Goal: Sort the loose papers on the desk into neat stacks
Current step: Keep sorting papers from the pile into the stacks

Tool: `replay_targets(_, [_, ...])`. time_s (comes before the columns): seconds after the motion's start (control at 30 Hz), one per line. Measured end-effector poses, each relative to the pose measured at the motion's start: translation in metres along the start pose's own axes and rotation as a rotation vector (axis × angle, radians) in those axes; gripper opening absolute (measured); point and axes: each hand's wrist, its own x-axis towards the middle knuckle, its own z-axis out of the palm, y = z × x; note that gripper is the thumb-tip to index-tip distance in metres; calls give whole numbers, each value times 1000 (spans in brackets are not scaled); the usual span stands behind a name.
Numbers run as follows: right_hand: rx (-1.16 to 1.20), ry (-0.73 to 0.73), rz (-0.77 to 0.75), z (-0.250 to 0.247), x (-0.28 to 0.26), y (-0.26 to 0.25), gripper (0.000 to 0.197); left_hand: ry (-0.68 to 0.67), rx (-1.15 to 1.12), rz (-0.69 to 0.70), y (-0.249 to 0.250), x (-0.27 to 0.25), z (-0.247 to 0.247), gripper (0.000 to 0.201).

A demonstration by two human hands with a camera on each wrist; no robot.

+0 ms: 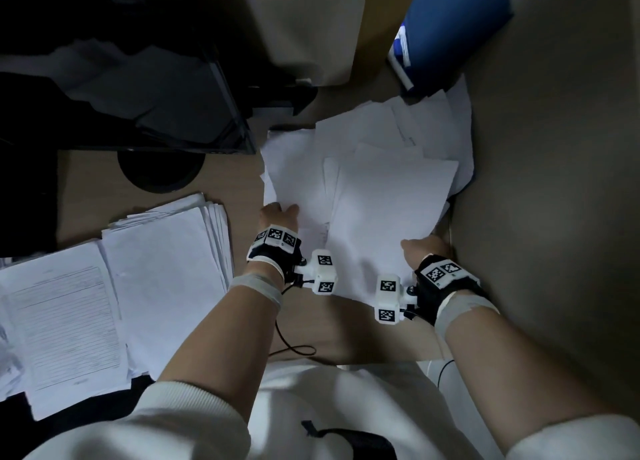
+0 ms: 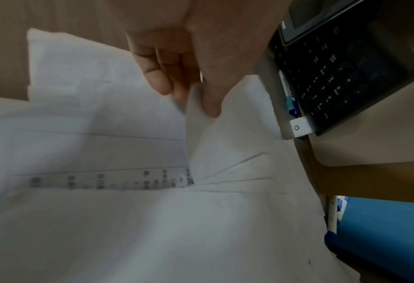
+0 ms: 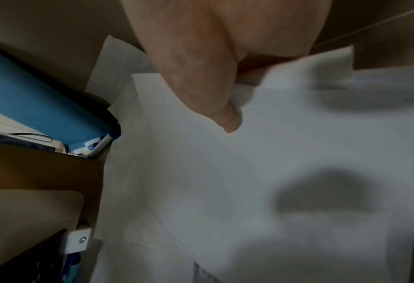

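Right now, a loose, fanned heap of white paper sheets [image 1: 374,168] is lying on the tan wooden counter [image 1: 86,182], spreading from its near edge back toward a blue binder [image 1: 453,26] at the far right. On top of that heap, a large blank white sheet [image 1: 388,224] is being held at both near corners. The left hand [image 1: 278,213] is pinching the edge of a sheet on the heap's left side; the left wrist view is showing the thumb on one face and the curled fingers [image 2: 167,76] on the other, with a strip of blurred printed text [image 2: 109,181] peeking out between sheets below. The right hand [image 1: 424,248] is gripping the top sheet's near right corner, its thumb [image 3: 210,92] pressing down on the paper while the other fingers are hiding underneath. Off to the left, well apart from the heap, a thick, roughly squared stack of white papers [image 1: 166,272] is sitting on the counter, and beside it a printed form with ruled lines [image 1: 69,328] is lying face up. Behind these, a dark monitor on a round black base [image 1: 152,172] is standing, and a black keyboard [image 2: 341,76] with pens alongside is resting near the heap's far edge.
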Motion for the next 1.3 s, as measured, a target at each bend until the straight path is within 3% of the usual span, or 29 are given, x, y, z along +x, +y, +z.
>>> replay_targets(0.13, [246,3,-39,4,-9,-12,48,-50,-24,-69,-22,-3,-4,24])
replay_targets(0.23, [308,49,-53,8,-16,-20,57,-198,-124,-213,-45,-16,-4,27])
replay_targets(0.3, [300,78,-75,9,-21,-20,61,-181,-219,-282,-58,-23,-7,27])
replay_targets(0.4, [200,163,-110,7,-24,-8,66,-58,-327,-187,-69,-30,-16,24])
replay_targets(0.5, [194,226,-141,3,-32,2,66,-49,-588,-135,-63,-42,-21,26])
replay_targets(0.6, [178,75,-114,11,-33,-1,59,-98,-822,-61,-52,-61,-24,19])
replay_targets(0.73, [112,-197,-89,30,-32,-12,72,-27,-904,24,-46,-84,-35,17])
replay_targets(0.8, [88,-238,-118,37,-28,-14,71,13,-950,57,-46,-93,-42,13])
replay_targets(0.93, [10,-232,-143,39,-14,-12,80,38,-1068,109,-49,-105,-54,14])
replay_targets(1.03, [-63,-156,-93,31,-28,-12,100,0,-1089,151,-54,-110,-54,13])
replay_targets(1.13, [-5,-77,-200,26,-46,-15,106,-26,-1096,174,-56,-116,-51,17])
replay_targets(1.17, [135,-165,-249,26,-54,-19,101,-48,-1075,168,-59,-115,-50,16])
replay_targets(1.23, [459,-565,-290,28,-81,-33,81,-68,-1014,143,-66,-115,-50,16])
replay_targets(1.3, [574,-862,-268,32,-104,-53,71,-71,-962,103,-77,-112,-48,27])
